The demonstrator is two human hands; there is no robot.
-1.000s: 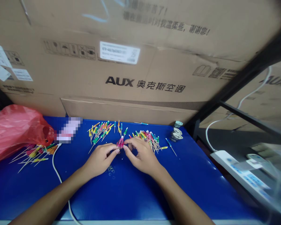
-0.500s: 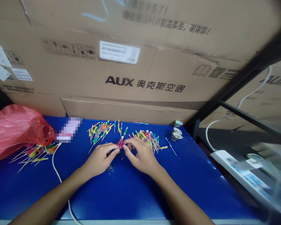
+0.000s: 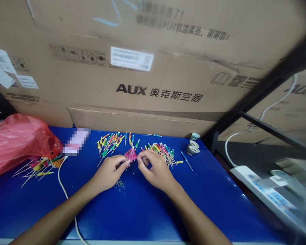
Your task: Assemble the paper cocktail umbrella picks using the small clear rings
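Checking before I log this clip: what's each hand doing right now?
Left hand: closed, holding a pink paper cocktail umbrella by its stick.
Right hand: closed, apparently pinching the same umbrella's canopy edge.

Looked like a cramped storeroom turned workspace: big cardboard air-conditioner boxes (image 3: 132,85) stacked right behind a blue worktop (image 3: 142,217), paper cocktail picks (image 3: 109,144) spread across it, a power strip (image 3: 260,187) close by, and a red plastic bag (image 3: 17,143) slumped at one end.
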